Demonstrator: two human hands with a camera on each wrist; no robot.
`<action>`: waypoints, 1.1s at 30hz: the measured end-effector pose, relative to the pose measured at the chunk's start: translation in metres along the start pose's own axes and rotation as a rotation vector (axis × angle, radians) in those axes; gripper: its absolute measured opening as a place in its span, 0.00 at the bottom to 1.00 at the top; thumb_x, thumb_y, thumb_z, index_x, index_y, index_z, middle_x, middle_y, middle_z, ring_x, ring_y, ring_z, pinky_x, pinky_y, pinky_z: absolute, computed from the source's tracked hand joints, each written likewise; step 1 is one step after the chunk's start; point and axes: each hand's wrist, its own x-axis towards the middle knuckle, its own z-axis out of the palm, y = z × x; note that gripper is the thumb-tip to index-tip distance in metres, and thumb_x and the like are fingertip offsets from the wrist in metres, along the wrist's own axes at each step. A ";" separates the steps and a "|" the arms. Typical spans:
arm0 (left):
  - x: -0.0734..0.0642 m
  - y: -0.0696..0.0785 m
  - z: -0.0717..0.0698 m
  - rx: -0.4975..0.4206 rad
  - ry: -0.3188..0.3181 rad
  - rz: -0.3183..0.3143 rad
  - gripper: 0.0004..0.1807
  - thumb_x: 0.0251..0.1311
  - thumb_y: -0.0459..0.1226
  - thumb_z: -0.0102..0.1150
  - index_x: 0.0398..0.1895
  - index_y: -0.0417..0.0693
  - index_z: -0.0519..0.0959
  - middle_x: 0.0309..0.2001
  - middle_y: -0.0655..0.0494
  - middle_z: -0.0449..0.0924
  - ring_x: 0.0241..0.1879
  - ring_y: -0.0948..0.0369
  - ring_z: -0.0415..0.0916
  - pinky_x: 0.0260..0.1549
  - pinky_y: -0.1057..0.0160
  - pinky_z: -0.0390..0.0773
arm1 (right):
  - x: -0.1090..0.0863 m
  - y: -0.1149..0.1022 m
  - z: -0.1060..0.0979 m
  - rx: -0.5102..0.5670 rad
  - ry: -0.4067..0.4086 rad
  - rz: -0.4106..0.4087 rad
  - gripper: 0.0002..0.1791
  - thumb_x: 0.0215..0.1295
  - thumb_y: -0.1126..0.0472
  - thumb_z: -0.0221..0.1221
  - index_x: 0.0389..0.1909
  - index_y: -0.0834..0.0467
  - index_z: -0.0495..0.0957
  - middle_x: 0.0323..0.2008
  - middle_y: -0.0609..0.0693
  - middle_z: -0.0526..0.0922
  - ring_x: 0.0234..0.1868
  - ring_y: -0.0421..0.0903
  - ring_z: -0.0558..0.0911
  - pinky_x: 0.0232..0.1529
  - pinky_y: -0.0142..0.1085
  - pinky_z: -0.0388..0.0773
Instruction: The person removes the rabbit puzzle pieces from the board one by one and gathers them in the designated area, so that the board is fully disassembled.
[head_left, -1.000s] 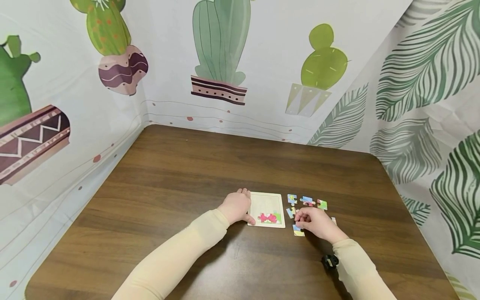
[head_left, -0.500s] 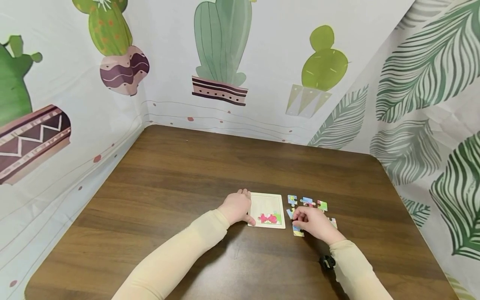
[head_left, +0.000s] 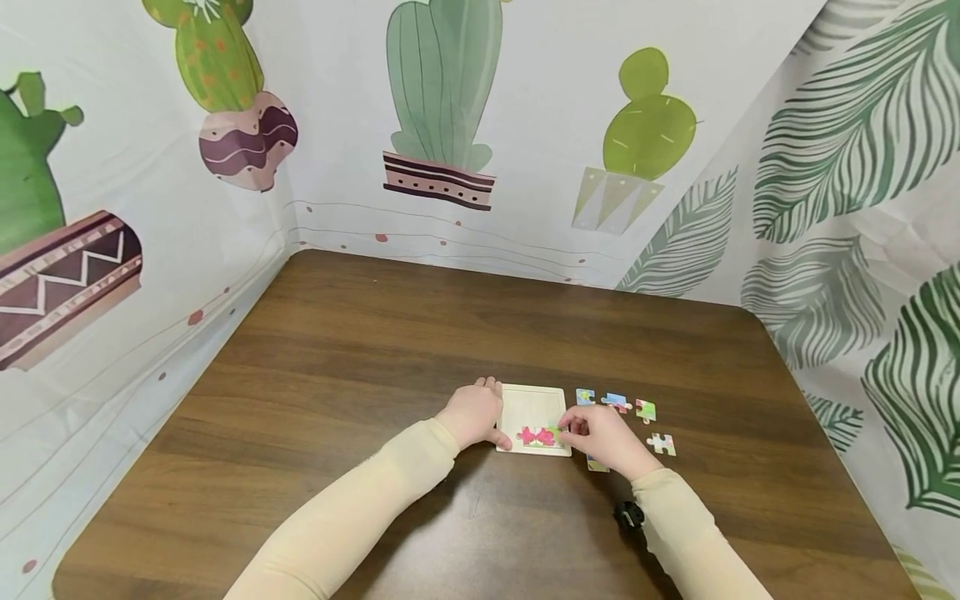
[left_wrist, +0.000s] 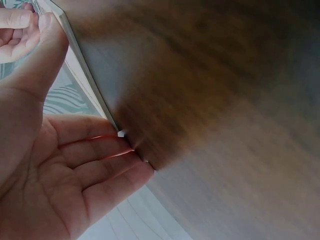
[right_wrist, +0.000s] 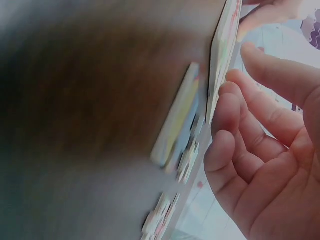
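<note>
My left hand (head_left: 474,415) lies along the left edge of a shallow wooden puzzle tray (head_left: 530,406). Its fingers are straight, with the thumb near the front corner; in the left wrist view the thumb (left_wrist: 45,55) rests on the tray's rim. Pink-and-green jigsaw pieces (head_left: 542,437) sit along the tray's near side. My right hand (head_left: 600,435) is at the tray's right edge, thumb and index fingertips over the green end of that row. In the right wrist view the thumb and index stand apart, no piece showing between them, and the other fingers (right_wrist: 222,150) are loosely bent.
Loose jigsaw pieces lie right of the tray: a blue one with yellow (head_left: 584,397), a blue-and-pink one (head_left: 616,402), a green one (head_left: 646,408) and a pale one (head_left: 662,443). A blue-and-yellow piece (head_left: 597,465) lies below the right hand. All rest on a brown wooden table (head_left: 360,350).
The right hand has moved left from the loose pieces to the tray's right edge, uncovering the pale piece behind it. The left hand and tray have stayed put.
</note>
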 end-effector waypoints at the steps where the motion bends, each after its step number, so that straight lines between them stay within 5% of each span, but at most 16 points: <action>1: 0.000 0.000 0.000 0.001 0.005 0.002 0.57 0.39 0.68 0.63 0.65 0.33 0.66 0.63 0.44 0.70 0.63 0.53 0.68 0.56 0.62 0.73 | 0.001 -0.001 0.001 0.003 0.004 -0.007 0.03 0.55 0.62 0.67 0.30 0.56 0.82 0.20 0.40 0.74 0.22 0.36 0.69 0.27 0.30 0.69; 10: 0.000 -0.002 0.001 -0.011 0.015 0.004 0.57 0.39 0.67 0.63 0.64 0.33 0.67 0.63 0.43 0.70 0.63 0.52 0.68 0.57 0.61 0.72 | 0.011 -0.013 0.011 -0.021 0.001 -0.005 0.07 0.54 0.58 0.68 0.31 0.56 0.83 0.21 0.41 0.75 0.22 0.36 0.69 0.24 0.29 0.68; 19: 0.001 -0.001 0.004 -0.003 0.008 0.011 0.56 0.40 0.68 0.62 0.65 0.33 0.67 0.63 0.43 0.70 0.64 0.52 0.67 0.56 0.62 0.72 | 0.016 -0.022 0.019 -0.111 0.040 -0.081 0.19 0.48 0.60 0.72 0.42 0.62 0.83 0.30 0.48 0.77 0.30 0.42 0.73 0.33 0.34 0.73; 33: 0.000 -0.001 0.002 -0.010 0.022 0.016 0.57 0.40 0.67 0.63 0.64 0.32 0.67 0.63 0.42 0.70 0.63 0.52 0.68 0.56 0.62 0.72 | 0.015 -0.024 0.019 -0.108 0.013 -0.075 0.08 0.50 0.63 0.70 0.32 0.59 0.85 0.30 0.47 0.76 0.29 0.40 0.73 0.32 0.32 0.73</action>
